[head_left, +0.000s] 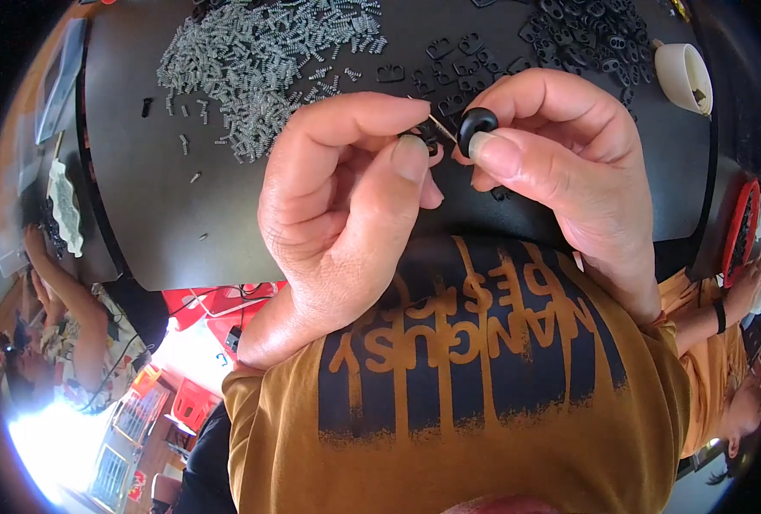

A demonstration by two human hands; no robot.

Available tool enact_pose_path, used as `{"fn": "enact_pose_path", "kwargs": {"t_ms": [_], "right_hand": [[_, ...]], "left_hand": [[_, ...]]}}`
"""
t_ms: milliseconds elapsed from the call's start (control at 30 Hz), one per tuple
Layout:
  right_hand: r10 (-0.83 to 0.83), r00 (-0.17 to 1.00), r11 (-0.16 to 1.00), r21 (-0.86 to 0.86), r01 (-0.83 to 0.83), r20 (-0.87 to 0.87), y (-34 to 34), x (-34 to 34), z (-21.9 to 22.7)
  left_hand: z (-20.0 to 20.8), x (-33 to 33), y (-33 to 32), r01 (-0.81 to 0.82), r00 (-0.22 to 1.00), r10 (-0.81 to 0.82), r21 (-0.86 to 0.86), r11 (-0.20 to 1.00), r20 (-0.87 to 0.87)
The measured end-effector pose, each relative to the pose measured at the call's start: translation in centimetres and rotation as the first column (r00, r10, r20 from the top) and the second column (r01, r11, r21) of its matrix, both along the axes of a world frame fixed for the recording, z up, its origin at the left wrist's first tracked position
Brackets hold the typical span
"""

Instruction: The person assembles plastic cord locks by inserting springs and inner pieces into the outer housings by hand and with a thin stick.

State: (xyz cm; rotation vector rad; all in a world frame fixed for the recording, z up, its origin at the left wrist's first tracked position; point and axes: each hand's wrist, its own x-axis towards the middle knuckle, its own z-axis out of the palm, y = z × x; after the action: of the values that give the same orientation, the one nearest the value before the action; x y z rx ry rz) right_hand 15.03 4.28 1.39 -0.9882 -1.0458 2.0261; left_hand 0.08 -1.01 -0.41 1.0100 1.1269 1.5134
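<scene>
My left hand (346, 206) pinches a small black plastic part (422, 135) between thumb and fingers, mostly hidden by the fingertips. My right hand (560, 163) grips a round black knob-like piece (476, 122) with a thin metal pin (440, 127) pointing left toward the small part. Both hands meet just above the near edge of a dark table (166, 197).
A heap of small grey springs (260, 60) lies at the table's back left. Black plastic frames (586, 34) are piled at the back right, next to a white cup (685, 75). Other people sit at the far left (55, 291) and far right (723, 343).
</scene>
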Motion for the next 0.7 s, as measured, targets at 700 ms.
{"fn": "enact_pose_path", "kwargs": {"t_ms": [700], "right_hand": [[-0.141,0.554,0.735,0.462,-0.496,0.82,4.9,-0.5,3.2]], "left_hand": [[-2.2,-2.5,-2.7,-0.164,0.986,0.166,-0.075,0.984,0.029]]}}
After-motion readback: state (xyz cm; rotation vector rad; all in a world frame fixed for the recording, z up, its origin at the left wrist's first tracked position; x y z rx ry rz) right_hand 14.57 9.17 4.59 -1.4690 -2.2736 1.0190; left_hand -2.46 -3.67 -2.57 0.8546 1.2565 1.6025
